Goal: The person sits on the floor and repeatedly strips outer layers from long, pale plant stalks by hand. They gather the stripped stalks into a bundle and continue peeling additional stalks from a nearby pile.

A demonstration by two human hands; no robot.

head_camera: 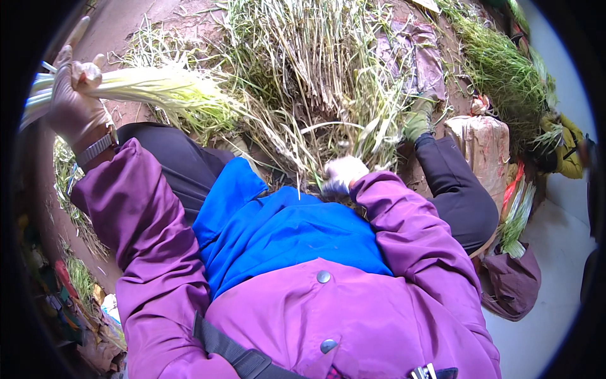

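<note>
At the left, my left hand [78, 99] is raised and closed around a bundle of pale yellow-green garlic shoots [161, 92]; the leafy ends point right and the pale stalks stick out to the left. A metal watch band is on that wrist. Near the blue apron [289, 232], my right hand [344, 174], which looks gloved and is blurred, is against loose dry leaves and stalks. Whether its fingers hold any cannot be told. In front of me a large heap of stalks with green and straw-coloured leaves [312, 61] lies on the ground.
A purplish cloth [426, 57] lies beyond my shoe. A wrapped block [480, 147] stands right of my leg, with a tied bundle [518, 218] beside it. More greens [502, 76] are piled at upper right, near a person in yellow [568, 147]. Loose stalks lie at left.
</note>
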